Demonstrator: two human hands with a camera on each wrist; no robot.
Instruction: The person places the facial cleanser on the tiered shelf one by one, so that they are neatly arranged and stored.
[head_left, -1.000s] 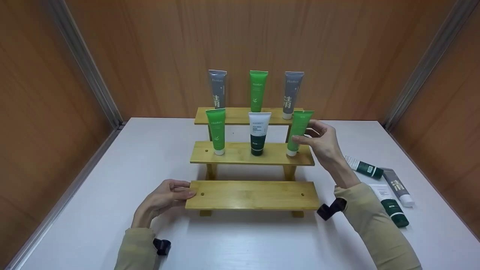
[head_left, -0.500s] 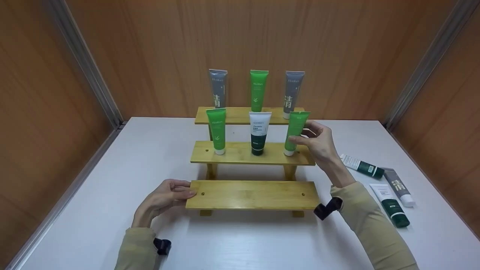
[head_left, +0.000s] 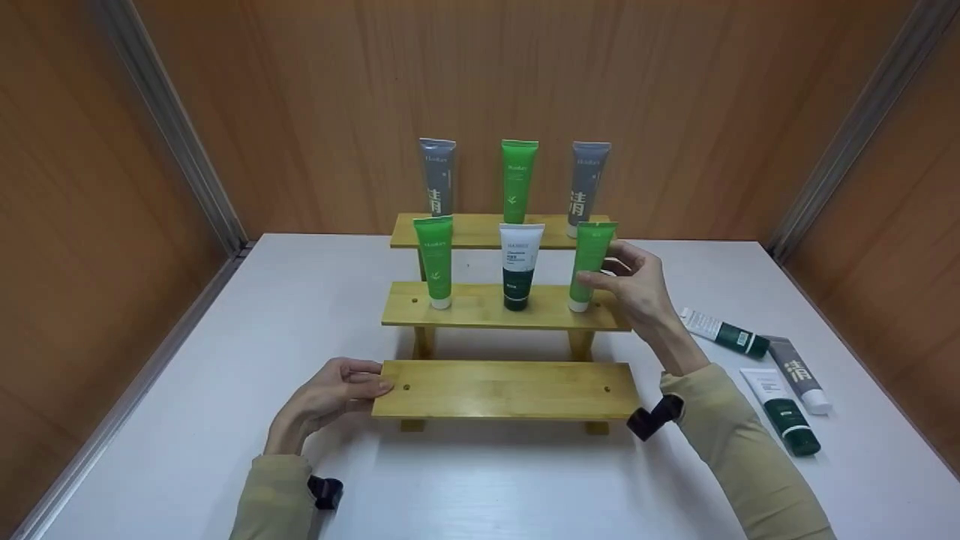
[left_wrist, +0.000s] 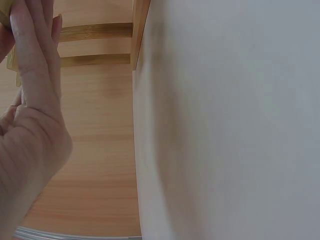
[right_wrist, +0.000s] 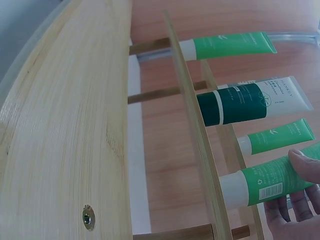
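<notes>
My right hand [head_left: 636, 289] pinches a green tube [head_left: 592, 259] between thumb and fingers. The tube stands cap down at the right end of the middle step of a three-step bamboo rack [head_left: 472, 315]; in the right wrist view its white cap [right_wrist: 234, 190] is right at the step's surface. On that same step stand a white and dark green tube [head_left: 519, 262] in the middle and another green tube [head_left: 434, 259] at the left. My left hand [head_left: 330, 394] grips the left end of the lowest step [head_left: 502, 390], thumb on top, other fingers partly hidden.
Along the top step stand a grey tube [head_left: 438, 176], a green tube [head_left: 518, 180] and a second grey tube [head_left: 588, 184]. To the right, on the white table [head_left: 187, 375], lie two white and green tubes [head_left: 784, 412] and a grey tube [head_left: 799, 375]. Wooden panels [head_left: 480, 90] enclose the table.
My right hand has moved the green tube slightly left along the middle step, and it now stands straighter. My left hand keeps its grip on the lowest step.
</notes>
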